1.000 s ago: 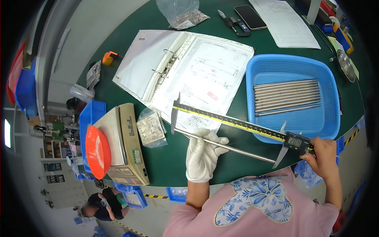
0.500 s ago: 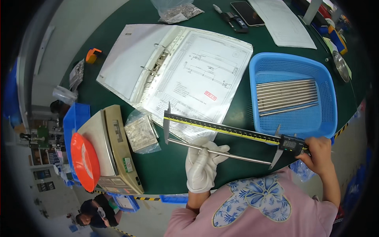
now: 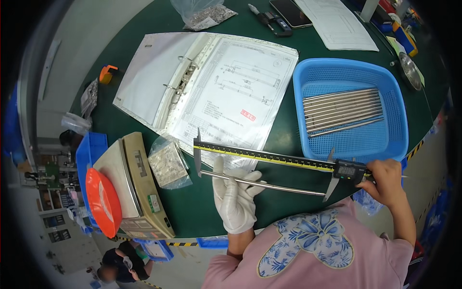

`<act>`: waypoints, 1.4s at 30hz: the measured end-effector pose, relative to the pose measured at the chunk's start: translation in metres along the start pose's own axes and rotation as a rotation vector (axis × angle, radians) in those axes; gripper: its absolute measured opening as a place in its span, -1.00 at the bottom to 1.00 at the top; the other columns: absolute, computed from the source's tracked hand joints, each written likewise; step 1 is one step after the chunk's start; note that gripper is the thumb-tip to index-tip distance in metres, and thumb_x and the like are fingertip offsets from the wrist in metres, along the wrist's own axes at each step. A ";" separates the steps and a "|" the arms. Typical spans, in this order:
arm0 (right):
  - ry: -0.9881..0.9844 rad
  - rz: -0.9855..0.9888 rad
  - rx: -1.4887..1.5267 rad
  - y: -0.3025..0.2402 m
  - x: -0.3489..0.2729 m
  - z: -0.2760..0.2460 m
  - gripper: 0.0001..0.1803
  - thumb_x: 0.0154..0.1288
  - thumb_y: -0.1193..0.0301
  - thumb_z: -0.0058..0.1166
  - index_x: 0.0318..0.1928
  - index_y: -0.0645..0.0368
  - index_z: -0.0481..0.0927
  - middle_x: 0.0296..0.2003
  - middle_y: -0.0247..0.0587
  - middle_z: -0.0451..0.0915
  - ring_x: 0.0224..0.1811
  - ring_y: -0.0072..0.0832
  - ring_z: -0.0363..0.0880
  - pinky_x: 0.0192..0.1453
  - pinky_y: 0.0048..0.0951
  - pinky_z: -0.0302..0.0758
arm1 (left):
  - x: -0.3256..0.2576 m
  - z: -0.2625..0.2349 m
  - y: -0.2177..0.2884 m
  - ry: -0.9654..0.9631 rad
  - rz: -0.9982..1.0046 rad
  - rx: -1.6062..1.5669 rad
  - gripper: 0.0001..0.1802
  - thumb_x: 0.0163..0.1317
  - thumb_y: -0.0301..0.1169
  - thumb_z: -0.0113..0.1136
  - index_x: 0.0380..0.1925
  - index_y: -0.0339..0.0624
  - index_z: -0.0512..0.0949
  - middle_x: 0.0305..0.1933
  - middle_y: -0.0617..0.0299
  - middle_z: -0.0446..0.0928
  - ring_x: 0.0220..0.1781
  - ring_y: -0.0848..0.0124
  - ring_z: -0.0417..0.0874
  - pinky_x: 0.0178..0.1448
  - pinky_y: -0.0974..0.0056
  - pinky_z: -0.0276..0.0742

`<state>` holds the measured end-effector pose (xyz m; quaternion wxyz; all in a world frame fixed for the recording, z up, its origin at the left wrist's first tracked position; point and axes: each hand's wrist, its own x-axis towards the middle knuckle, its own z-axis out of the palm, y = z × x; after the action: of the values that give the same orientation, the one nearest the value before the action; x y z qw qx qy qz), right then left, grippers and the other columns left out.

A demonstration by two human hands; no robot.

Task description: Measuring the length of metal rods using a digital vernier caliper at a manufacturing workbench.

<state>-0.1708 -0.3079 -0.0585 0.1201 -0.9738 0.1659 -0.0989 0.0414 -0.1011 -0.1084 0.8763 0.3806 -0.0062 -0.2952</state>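
A thin metal rod (image 3: 288, 188) lies across the fingers of my left hand (image 3: 234, 204), which wears a white glove. Its thumb is up against the rod while the other fingers spread beneath and past it. My bare right hand (image 3: 386, 182) grips the display end of a long digital caliper (image 3: 264, 156). The caliper's jaws span the rod's length, one at each end; whether both jaws touch the ends is too fine to tell. Several similar rods (image 3: 342, 111) lie side by side in a blue plastic basket (image 3: 399, 115) at the right.
An open ring binder (image 3: 144, 82) with a drawing spreads beyond the caliper. At left stand a scale (image 3: 144, 192) and an orange-red dish (image 3: 102, 202), beside a bag of small parts (image 3: 168, 164). A phone (image 3: 291, 13) and papers (image 3: 337, 26) lie far back. Another person (image 3: 126, 262) is at lower left.
My left fingers have loosened and spread, with the index finger now raised past the rod. The caliper and rod stay together, shifted slightly left in view along with the whole scene.
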 end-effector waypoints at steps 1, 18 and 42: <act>0.000 0.005 0.003 -0.001 -0.001 0.000 -0.57 -0.11 0.03 0.13 -0.51 0.15 0.39 -0.73 -0.25 0.36 -0.72 -0.29 0.36 -0.63 -0.39 0.20 | 0.001 -0.003 0.000 0.013 0.018 -0.034 -0.42 0.26 -0.47 -0.26 0.22 -0.20 -0.22 -0.25 -0.02 0.39 -0.22 0.08 0.55 -0.28 0.15 0.64; 0.146 -0.215 -0.066 0.016 -0.021 -0.044 -0.61 -0.03 0.16 0.08 -0.33 0.25 0.47 -0.73 -0.30 0.28 -0.77 -0.38 0.25 -0.65 -0.41 0.11 | 0.022 -0.030 0.036 0.085 0.261 0.054 -0.64 0.19 -0.44 -0.07 -0.01 -0.28 0.21 -0.18 0.01 0.44 -0.18 0.09 0.55 -0.31 0.11 0.63; 0.206 -0.365 -0.246 0.026 -0.025 -0.064 -0.56 -0.02 0.15 0.05 -0.27 0.31 0.46 -0.71 -0.33 0.23 -0.75 -0.46 0.22 -0.65 -0.42 0.09 | 0.012 0.002 0.039 -0.009 0.238 0.162 -0.52 0.13 -0.37 0.05 0.00 -0.33 0.15 -0.37 0.09 0.41 -0.33 0.09 0.59 -0.40 0.18 0.65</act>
<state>-0.2172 -0.3362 -0.0084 -0.0368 -0.9797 0.0094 -0.1969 0.0707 -0.0872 -0.0831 0.8717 0.4451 -0.0790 -0.1893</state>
